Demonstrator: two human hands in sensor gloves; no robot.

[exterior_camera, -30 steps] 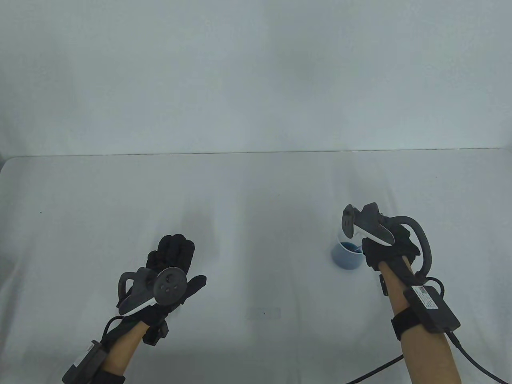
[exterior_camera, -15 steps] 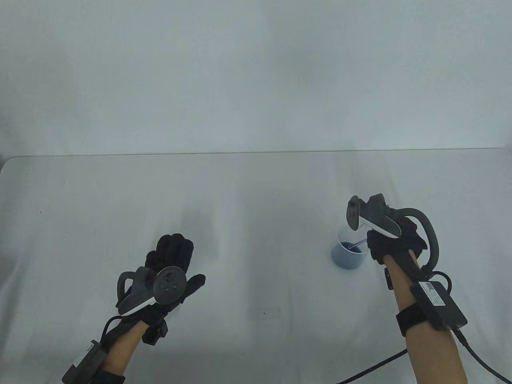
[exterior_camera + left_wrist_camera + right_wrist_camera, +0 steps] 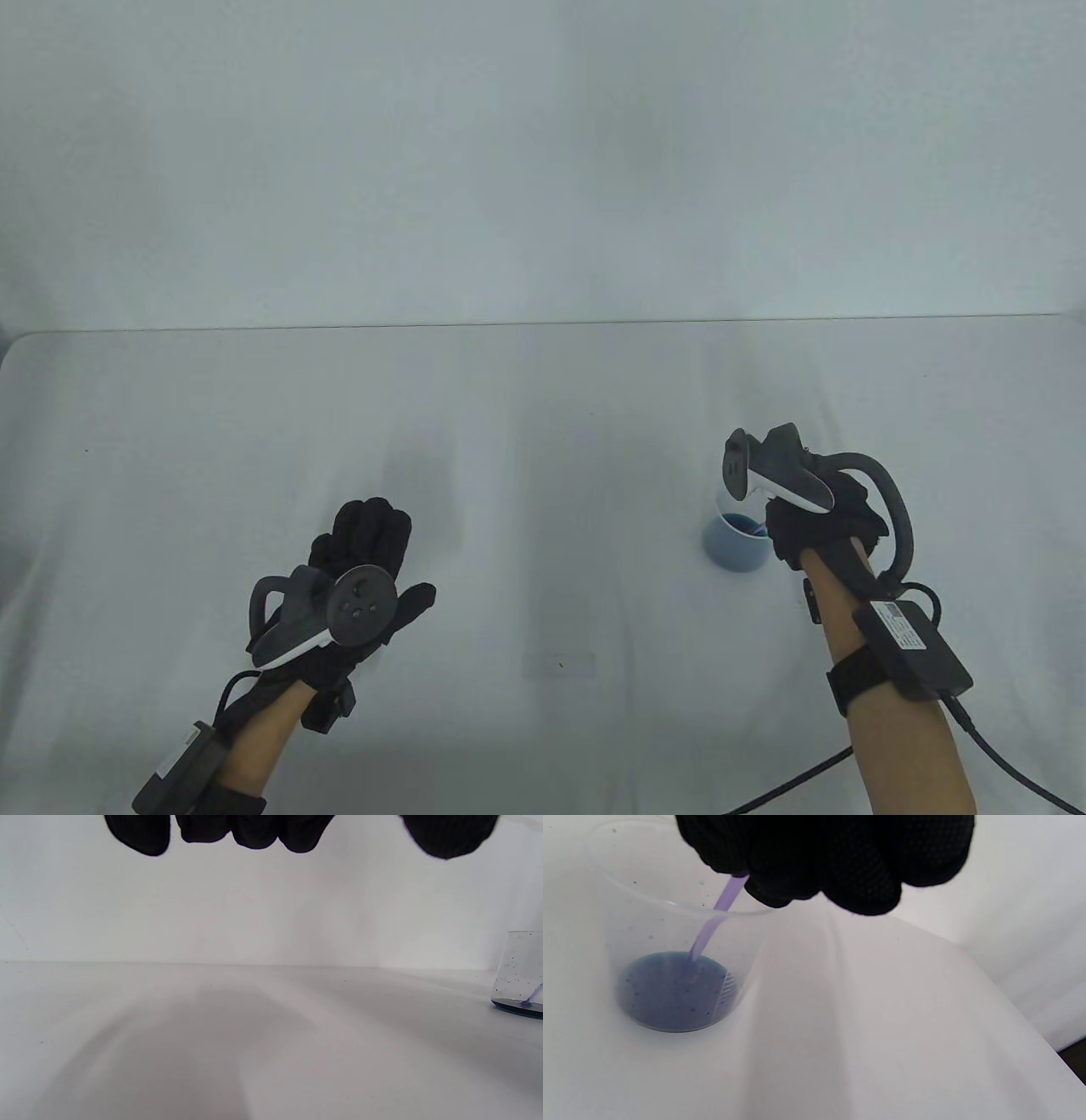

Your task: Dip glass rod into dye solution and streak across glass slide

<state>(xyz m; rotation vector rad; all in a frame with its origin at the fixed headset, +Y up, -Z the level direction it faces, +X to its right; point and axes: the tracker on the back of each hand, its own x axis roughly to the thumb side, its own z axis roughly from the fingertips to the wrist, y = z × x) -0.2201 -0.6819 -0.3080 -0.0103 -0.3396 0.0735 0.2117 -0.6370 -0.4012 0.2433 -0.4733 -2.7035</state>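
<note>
A clear cup [image 3: 735,543] with blue dye solution [image 3: 670,991] in its bottom stands on the table at the right; it also shows at the right edge of the left wrist view [image 3: 519,974]. My right hand [image 3: 819,518] is right over the cup and grips a pale purple glass rod [image 3: 712,921]; the rod's tip is in the dye. A glass slide [image 3: 558,664] lies flat near the front middle, faint against the cloth. My left hand [image 3: 365,552] rests open and empty on the table, left of the slide.
A white cloth covers the table [image 3: 543,407], with a white wall behind. A black cable [image 3: 797,781] runs from my right wrist toward the front edge.
My right hand lifted a little with the rod half a second ago, then came back down and left over the cup. The left hand has not moved.
</note>
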